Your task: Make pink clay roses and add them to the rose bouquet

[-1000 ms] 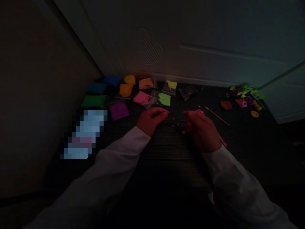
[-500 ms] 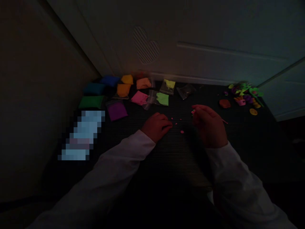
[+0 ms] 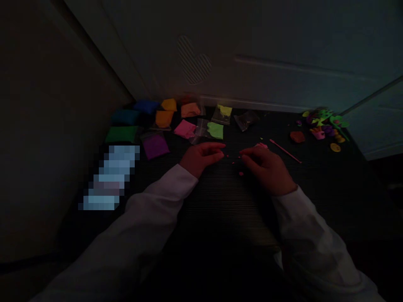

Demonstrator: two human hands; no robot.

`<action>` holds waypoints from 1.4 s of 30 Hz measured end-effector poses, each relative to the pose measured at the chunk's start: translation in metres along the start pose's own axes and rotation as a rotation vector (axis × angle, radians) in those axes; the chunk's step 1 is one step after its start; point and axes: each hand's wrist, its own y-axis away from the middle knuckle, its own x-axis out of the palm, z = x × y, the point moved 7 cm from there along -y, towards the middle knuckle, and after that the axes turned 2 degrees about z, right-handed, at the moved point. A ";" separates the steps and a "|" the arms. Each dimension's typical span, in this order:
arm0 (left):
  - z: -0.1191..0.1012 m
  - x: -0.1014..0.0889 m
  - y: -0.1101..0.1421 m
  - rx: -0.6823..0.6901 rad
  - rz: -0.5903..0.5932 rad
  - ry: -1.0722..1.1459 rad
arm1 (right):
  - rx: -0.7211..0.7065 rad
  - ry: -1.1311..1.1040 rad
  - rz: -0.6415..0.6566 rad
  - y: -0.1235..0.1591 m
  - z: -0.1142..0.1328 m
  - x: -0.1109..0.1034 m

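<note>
Left hand (image 3: 202,158) and right hand (image 3: 269,172) are held half-curled, though whether anything's pinched honestly can't be told. Pink crumbs (image 3: 241,173) are scattered around the left's 3 o'clock, and a pink stick (image 3: 286,151) is laid at the right's 1-to-2 o'clock.

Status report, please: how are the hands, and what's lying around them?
Left hand, right hand: apart, fingertips facing, grip unclear. Small pink pieces: on the dark tabletop, loose. Pink stick: beyond right hand, no obstruction visible.

Perhaps a home: heart-shaped panel decoration (image 3: 192,67)
</note>
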 end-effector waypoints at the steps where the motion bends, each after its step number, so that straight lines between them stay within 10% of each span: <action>1: 0.001 -0.001 -0.001 -0.007 -0.012 -0.002 | -0.023 0.072 0.053 0.000 -0.002 0.002; 42: 0.002 0.023 0.005 -0.129 0.245 0.286 | -0.306 0.023 -0.042 0.011 0.031 0.018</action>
